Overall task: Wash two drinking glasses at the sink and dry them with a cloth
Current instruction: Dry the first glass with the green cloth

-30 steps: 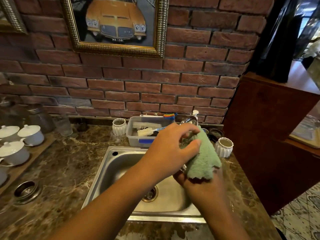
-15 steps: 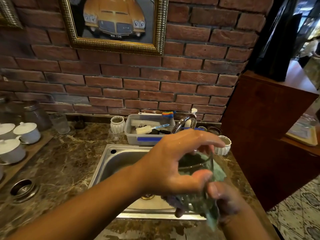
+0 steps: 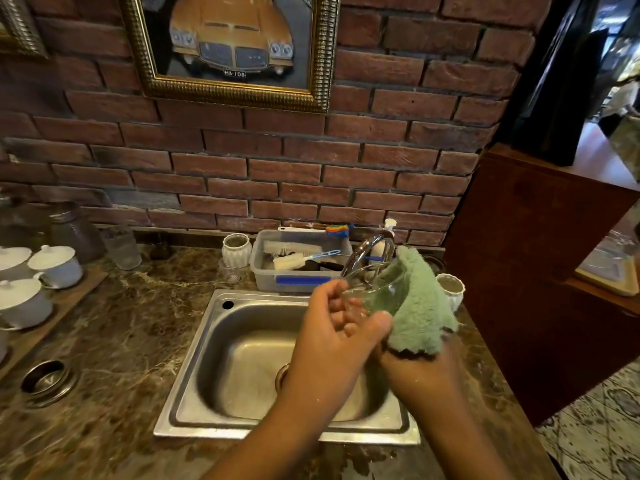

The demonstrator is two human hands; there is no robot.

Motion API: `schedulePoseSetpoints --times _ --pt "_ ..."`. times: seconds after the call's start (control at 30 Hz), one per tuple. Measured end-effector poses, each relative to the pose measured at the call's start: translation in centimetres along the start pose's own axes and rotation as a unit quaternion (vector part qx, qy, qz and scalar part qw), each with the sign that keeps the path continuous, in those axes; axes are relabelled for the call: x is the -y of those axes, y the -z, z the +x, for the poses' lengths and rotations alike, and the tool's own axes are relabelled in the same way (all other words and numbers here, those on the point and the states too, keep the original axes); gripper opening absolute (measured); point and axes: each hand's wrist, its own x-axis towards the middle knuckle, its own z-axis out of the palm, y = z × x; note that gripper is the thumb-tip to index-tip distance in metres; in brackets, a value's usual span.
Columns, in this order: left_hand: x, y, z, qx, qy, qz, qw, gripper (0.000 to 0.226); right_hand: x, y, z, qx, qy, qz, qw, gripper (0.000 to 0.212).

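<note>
Over the steel sink (image 3: 211, 344) my left hand (image 3: 332, 337) grips a clear drinking glass (image 3: 375, 289) by its lower part, tilted with its mouth toward the upper left. A green fluffy cloth (image 3: 420, 306) wraps the glass's right side and drapes over my right hand (image 3: 419, 367), which holds the cloth against the glass from below; its fingers are hidden under the cloth. A second clear glass (image 3: 122, 247) stands on the counter at the back left, near the brick wall.
A curved tap (image 3: 367, 249) rises behind the glass. A grey tub (image 3: 294, 271) with brushes sits behind the sink, with white ribbed cups (image 3: 236, 249) (image 3: 450, 289) on either side. White lidded cups (image 3: 55, 265) stand on a wooden tray at left. A wooden cabinet (image 3: 526, 254) borders the right.
Both hands turned the glass and cloth: the glass rose again and now tilts toward the upper left, with the cloth moved from beneath it to its right side.
</note>
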Motion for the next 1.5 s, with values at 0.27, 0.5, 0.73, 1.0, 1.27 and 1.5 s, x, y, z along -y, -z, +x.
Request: schedulePoseSetpoints --times 0.27,0.5,0.73,1.0,1.27,1.5 --pt "0.8 -0.5 0.6 -0.043 0.062 -0.244 0.967 0.070 -2.6 -2.6 -1.0 0.003 -0.020 0.040 0.999 0.041" --pt "3.3 0.4 0.6 -0.076 -0.076 -0.138 0.985 0.075 -0.4 -3.2 0.2 0.043 -0.276 0.480 0.832 0.044" --pt "4.1 2.0 1.2 -0.068 -0.131 0.019 0.989 0.080 -2.1 -1.7 0.2 0.064 -0.319 0.461 0.826 0.051" --pt "5.2 5.3 0.6 -0.035 -0.025 -0.105 0.994 0.091 -1.8 2.1 1.7 0.005 -0.301 0.444 0.844 0.038" --pt "5.1 6.6 0.2 0.110 0.089 -0.138 0.980 0.086 -2.5 2.6 2.0 -0.046 -0.300 0.283 0.910 0.024" --pt "4.8 6.3 -0.2 0.123 0.102 -0.143 0.977 0.092 0.0 2.6 1.2 0.033 -0.028 -0.067 0.997 0.028"
